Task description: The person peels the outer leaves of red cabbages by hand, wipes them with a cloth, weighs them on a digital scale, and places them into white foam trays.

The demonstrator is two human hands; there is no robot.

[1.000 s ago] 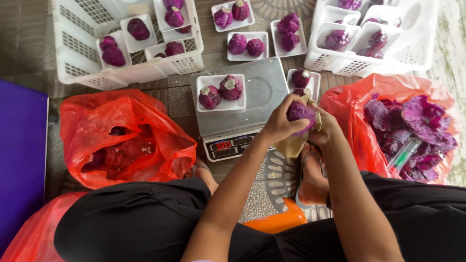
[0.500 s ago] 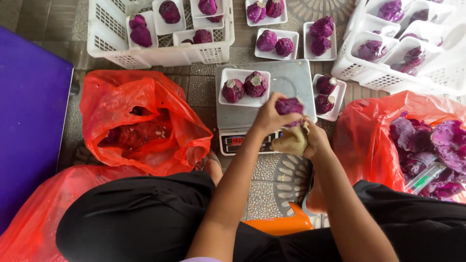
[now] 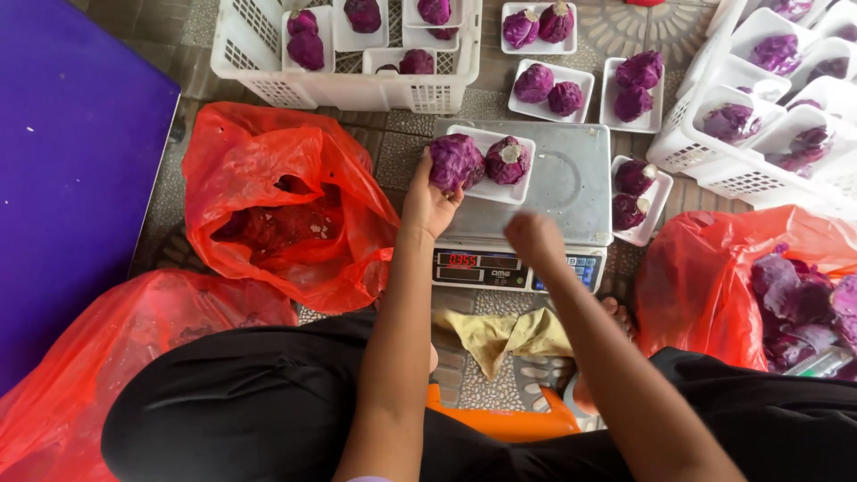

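Far left: purple board [image 3: 62, 178] on the floor, then two red plastic bags [image 3: 286, 205]; the nearer one holds dark trimmings.

Centre: left hand [image 3: 428, 201] now reaches forward, fingers curled around a purple cabbage head [image 3: 455, 161] and setting it into the white foam tray [image 3: 522, 189] on the scale [image 3: 553, 192], beside a second head [image 3: 507, 159] already there. A second ago both hands held this head together just in front of the scale; it has since moved left and forward onto the tray. Display lit.

Right hand [image 3: 534, 239] has let go and hangs blurred above the scale's front edge; it seems loosely closed and empty, though the blur leaves this uncertain. Yellow cloth [image 3: 509, 332] now lies on the floor below it.

Right: more filled trays, white crates [image 3: 759, 152], red bag of loose purple leaves [image 3: 803, 295].

Judgement: trimming is finished, weighing of a two-head tray is in hand.
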